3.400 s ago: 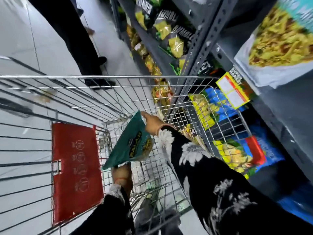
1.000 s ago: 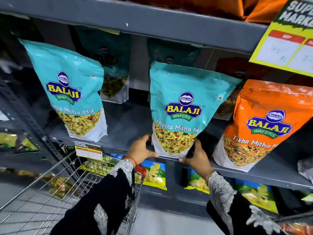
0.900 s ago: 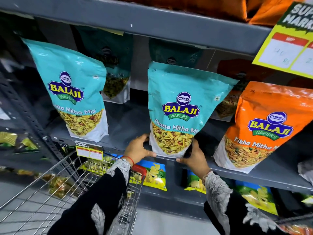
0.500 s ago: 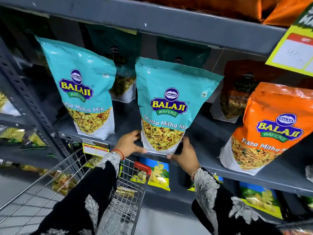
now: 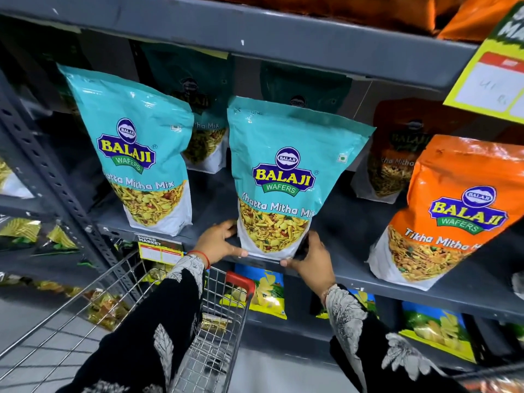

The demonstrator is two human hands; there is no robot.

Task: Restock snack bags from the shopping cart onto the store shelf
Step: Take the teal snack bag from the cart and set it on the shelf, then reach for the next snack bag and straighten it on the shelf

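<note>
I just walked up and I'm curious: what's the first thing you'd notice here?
The big teal snack bag standing at the middle of the grey shelf, with the left hand and right hand holding its bottom corners. A bright orange bag stands to its right, another teal bag to its left.
</note>
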